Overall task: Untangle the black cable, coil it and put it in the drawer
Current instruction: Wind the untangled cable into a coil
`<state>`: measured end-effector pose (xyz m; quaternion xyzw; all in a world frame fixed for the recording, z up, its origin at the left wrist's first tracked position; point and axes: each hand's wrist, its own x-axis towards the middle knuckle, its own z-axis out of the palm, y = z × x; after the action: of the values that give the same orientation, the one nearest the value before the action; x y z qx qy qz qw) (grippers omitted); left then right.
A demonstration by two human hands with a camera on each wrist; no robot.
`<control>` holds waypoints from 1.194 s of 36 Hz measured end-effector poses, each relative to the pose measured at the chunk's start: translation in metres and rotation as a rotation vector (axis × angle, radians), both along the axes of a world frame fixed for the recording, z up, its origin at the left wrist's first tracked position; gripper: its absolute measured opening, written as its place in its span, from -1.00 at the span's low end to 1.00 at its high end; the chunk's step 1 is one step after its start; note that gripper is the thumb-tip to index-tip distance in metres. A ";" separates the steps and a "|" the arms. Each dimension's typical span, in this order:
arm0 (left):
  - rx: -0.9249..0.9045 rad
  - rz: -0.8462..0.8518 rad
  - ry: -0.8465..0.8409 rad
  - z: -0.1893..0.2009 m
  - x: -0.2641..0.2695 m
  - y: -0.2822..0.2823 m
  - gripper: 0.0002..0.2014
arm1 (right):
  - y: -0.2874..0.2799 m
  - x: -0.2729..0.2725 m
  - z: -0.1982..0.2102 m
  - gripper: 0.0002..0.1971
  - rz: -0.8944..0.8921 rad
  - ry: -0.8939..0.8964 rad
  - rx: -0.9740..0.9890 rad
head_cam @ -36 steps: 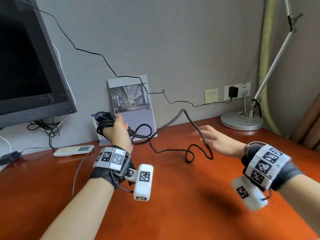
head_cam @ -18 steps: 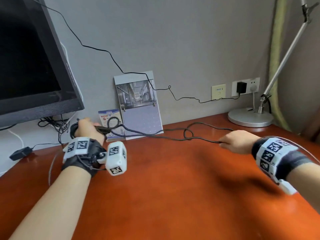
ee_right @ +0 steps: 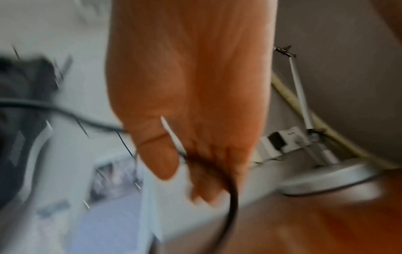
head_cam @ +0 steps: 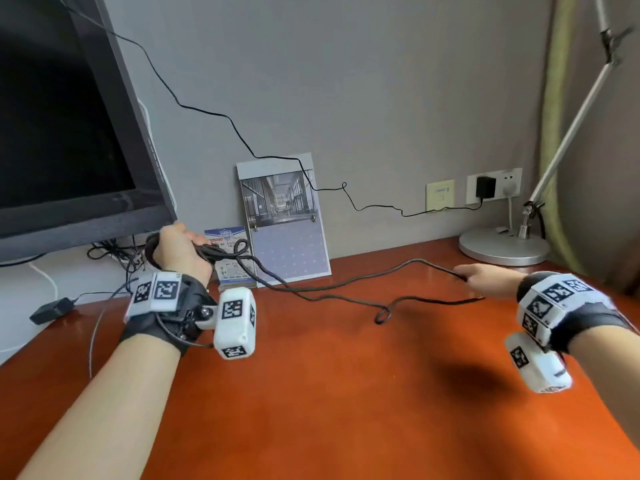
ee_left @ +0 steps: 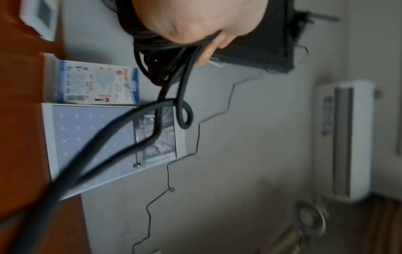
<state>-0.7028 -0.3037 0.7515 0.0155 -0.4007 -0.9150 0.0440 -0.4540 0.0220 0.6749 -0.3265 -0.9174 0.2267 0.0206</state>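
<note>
The red-brown counter (head_cam: 346, 393) ran along a grey wall; the left hand (head_cam: 180, 249) gripped a bundle of black cable (head_cam: 346, 287), the right hand (head_cam: 491, 280) pinched its stretched-out length; likely best to shake out the small loop (head_cam: 382, 315) before winding further turns evenly.

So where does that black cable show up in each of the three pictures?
Head: the black cable runs across the middle, from the left hand to the right hand, above the desk.
Left wrist: the bundle sits top centre, strands trailing to lower left.
Right wrist: it hangs from the fingers, lower centre.
Shared landmark: the calendar, blurred in the right wrist view.
</note>
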 end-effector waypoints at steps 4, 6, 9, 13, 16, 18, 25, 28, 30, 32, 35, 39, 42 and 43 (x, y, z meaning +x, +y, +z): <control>-0.044 0.011 0.158 0.016 0.025 0.027 -0.66 | -0.046 -0.003 0.044 -0.61 0.157 0.023 -0.121; -0.093 -0.010 0.222 0.023 0.044 0.044 -0.66 | -0.085 -0.010 0.067 -0.37 0.268 0.163 -0.208; -0.103 -0.064 0.283 0.030 0.072 0.066 -0.70 | -0.127 -0.037 0.073 -0.26 0.264 0.311 -0.190; -0.137 -0.136 0.388 0.037 0.100 0.080 -0.73 | -0.168 -0.074 0.059 -0.35 0.329 0.421 -0.514; -0.077 -0.209 0.435 0.042 0.114 0.083 -0.67 | -0.172 -0.089 0.049 -0.37 0.363 0.583 -0.806; -0.015 -0.289 0.398 0.044 0.119 0.083 -0.63 | -0.172 -0.093 0.046 -0.47 0.462 0.644 -0.912; 0.139 -0.517 0.294 0.051 0.123 0.079 -0.63 | -0.177 -0.078 0.038 -0.76 0.872 0.569 -1.195; 0.213 -0.588 0.252 0.058 0.120 0.069 -0.61 | -0.173 -0.074 0.029 -0.79 0.952 0.496 -1.154; 0.279 -0.656 0.227 0.066 0.116 0.059 -0.56 | -0.160 -0.074 0.017 -0.69 0.933 0.407 -1.044; 0.281 -0.737 0.239 0.069 0.114 0.050 -0.54 | -0.143 -0.073 0.012 -0.74 0.845 0.362 -0.850; 0.171 -0.919 0.280 0.060 0.119 0.041 -0.69 | -0.112 -0.072 0.020 -0.79 0.695 0.383 -0.581; -0.063 -1.381 0.270 0.042 0.121 0.032 -0.77 | -0.080 -0.062 0.043 -0.76 0.657 0.327 -0.313; -0.405 -1.566 0.313 0.034 0.125 0.030 -0.76 | -0.067 -0.056 0.053 -0.76 0.657 0.251 -0.227; -0.545 -1.550 0.338 0.032 0.128 0.031 -0.77 | -0.068 -0.053 0.056 -0.75 0.663 0.229 -0.225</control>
<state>-0.5749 -0.2727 0.7832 -0.4129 -0.4932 -0.5473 -0.5355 -0.5071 -0.0456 0.7305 0.0156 -0.9344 0.3555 0.0127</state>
